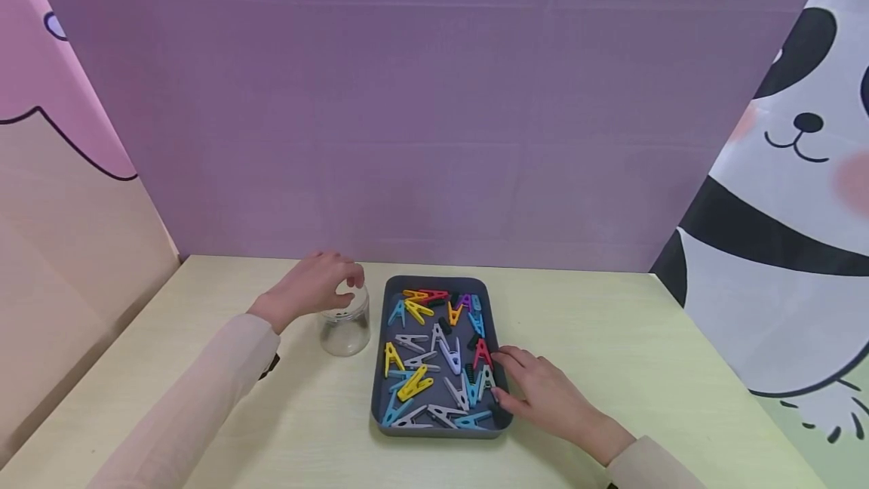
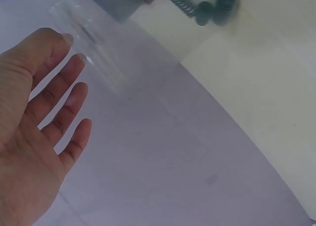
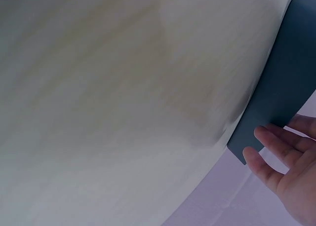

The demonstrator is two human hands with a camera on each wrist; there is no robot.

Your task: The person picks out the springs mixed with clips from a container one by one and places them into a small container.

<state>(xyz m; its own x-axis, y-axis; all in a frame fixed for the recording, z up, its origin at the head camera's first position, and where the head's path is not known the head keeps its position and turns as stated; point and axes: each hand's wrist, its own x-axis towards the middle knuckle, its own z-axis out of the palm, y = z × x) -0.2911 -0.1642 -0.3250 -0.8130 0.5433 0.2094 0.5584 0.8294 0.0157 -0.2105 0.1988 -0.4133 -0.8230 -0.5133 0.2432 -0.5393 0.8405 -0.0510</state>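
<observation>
A clear jar stands on the table, left of a dark grey tray. Over the jar's mouth my left hand hovers, its fingers bent loosely. The left wrist view shows this hand holding nothing, beside the clear jar wall. Small dark coil-shaped pieces appear near the jar in that view. Plastic clothespins in yellow, blue, grey, red and other colours lie scattered in the tray. My right hand rests at the tray's right edge, fingertips against its outer side.
The pale wooden table extends on both sides of the tray. A purple backdrop rises behind its far edge. A printed panda panel stands on the right and a pink printed panel on the left.
</observation>
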